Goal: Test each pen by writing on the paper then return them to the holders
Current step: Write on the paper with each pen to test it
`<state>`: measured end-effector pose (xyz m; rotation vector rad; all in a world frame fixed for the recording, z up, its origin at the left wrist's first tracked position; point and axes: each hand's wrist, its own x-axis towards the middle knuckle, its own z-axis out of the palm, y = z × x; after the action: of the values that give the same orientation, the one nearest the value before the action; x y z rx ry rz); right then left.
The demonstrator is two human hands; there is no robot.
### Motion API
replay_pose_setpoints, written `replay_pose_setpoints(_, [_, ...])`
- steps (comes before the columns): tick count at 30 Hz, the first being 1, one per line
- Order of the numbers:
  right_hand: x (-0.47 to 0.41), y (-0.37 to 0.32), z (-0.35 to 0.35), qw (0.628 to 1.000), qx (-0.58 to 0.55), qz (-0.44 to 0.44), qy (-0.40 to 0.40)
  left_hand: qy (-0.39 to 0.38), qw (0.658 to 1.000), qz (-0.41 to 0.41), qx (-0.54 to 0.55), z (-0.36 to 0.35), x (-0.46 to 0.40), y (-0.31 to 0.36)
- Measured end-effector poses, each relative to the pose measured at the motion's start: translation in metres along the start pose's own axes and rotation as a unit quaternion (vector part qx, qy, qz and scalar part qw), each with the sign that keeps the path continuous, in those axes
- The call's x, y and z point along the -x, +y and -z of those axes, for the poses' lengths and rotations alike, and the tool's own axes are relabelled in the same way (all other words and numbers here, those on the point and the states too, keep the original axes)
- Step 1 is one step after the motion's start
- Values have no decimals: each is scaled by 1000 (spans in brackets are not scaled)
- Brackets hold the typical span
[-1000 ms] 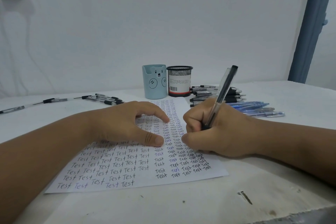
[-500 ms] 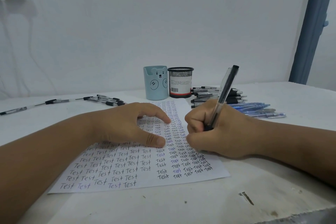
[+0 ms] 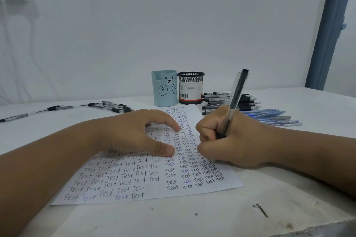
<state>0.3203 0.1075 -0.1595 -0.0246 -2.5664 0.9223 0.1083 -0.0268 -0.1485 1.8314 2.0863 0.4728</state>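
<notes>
pen [image 3: 235,100] | right hand [image 3: 237,138] grip closed around barrel, tip hidden | left hand [image 3: 133,132] flat on paper [image 3: 134,184]

Both forearms bare to frame edge, no sleeves visible. Left hand [image 3: 134,134] and right hand [image 3: 237,140]: no rings, watch or gloves. Short, unpainted thumbnail on left.

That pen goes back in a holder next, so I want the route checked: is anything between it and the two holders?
Nothing visible blocks it. The pen in the right hand has only flat paper between it and the blue holder and mesh holder.
</notes>
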Motion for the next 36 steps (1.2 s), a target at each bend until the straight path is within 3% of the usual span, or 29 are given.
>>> replay_pose_setpoints(7, [0,1,-3,999,23,32,25,1,1000,4,2,0,1,1])
replay_pose_setpoints(22, [-1,4,-2,1000,9,16,16,1,1000,-8,6,-1,-1,-4])
replay_pose_setpoints(25, [-1,6,-2,998,-51,7,45,1,1000,-7,7,0,-1,-3])
replay_pose_setpoints(29, [-7,-1,2,965,-219,-46,139,-1,1000,-5,11,1,-2,-3])
replay_pose_setpoints(36, [-52,-23,17,974,-168,-39,146,3,1000,6,24,1,-2,-4])
